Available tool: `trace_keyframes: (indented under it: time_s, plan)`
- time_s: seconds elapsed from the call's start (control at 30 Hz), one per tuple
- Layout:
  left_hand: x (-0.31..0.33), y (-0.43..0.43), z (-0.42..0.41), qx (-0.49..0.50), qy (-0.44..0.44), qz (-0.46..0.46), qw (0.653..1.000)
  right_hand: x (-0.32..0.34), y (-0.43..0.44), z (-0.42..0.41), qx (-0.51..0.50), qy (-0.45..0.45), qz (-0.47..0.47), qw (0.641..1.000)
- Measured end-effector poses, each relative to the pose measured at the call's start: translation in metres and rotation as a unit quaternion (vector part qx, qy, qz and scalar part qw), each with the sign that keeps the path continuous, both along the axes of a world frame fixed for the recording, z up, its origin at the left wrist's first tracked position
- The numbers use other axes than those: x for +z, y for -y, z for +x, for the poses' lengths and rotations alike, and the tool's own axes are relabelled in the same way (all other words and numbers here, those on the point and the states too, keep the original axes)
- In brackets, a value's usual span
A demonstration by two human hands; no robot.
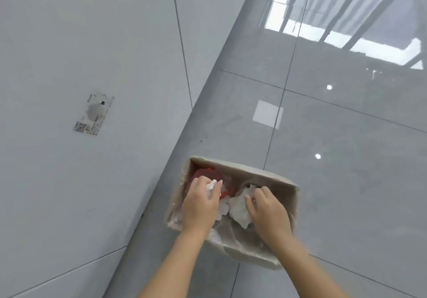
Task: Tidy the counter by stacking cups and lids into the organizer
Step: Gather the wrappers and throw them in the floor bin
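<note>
A beige rectangular bin lined with a clear plastic bag stands on the grey tiled floor beside the wall. Both my hands reach down into it. My left hand pinches a small crumpled white paper over something red in the far left corner. My right hand presses its fingers onto a larger crumpled white paper in the middle of the bin. No cups, lids or organizer are in view.
A pale grey tiled wall fills the left side, with a small torn sticker on it. Glossy floor tiles stretch to the right and far side, reflecting a window and ceiling lights.
</note>
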State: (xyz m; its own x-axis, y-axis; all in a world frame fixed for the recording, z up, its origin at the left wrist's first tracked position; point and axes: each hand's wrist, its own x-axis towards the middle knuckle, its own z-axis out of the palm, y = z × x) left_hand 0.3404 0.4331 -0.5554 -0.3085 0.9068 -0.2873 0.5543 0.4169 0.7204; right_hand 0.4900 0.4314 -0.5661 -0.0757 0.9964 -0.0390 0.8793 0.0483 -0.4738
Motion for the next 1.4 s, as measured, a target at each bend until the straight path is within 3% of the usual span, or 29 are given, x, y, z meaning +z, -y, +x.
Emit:
trace_keyframes:
  time_s: [0.13, 0.2, 0.3, 0.5, 0.9, 1.13, 1.4]
  plan:
    - [-0.042, 0.001, 0.000, -0.125, -0.069, -0.103, 0.984, -0.049, 0.008, 0.003, 0.029, 0.074, -0.100, 0.992]
    - [-0.036, 0.006, -0.004, -0.164, -0.097, -0.122, 0.974, -0.036, 0.010, 0.006, 0.027, 0.074, -0.100, 0.992]
    - [0.004, 0.012, -0.008, -0.198, -0.138, -0.081, 0.967, 0.011, 0.008, 0.008, 0.035, 0.074, -0.070, 0.994]
    - [0.145, 0.020, -0.012, -0.183, -0.133, 0.023, 0.974, 0.162, 0.003, 0.000, 0.040, 0.054, -0.019, 0.998]
    - [0.444, 0.034, -0.017, -0.130, -0.124, 0.132, 0.975, 0.462, 0.010, -0.007, 0.062, 0.039, 0.131, 0.989]
    - [0.529, 0.057, -0.029, -0.093, -0.144, 0.184, 0.968, 0.545, 0.021, -0.012, 0.093, 0.027, 0.192, 0.977]
    - [0.573, 0.097, -0.054, -0.020, -0.193, 0.202, 0.960, 0.588, 0.036, -0.043, 0.164, -0.005, 0.219, 0.962]
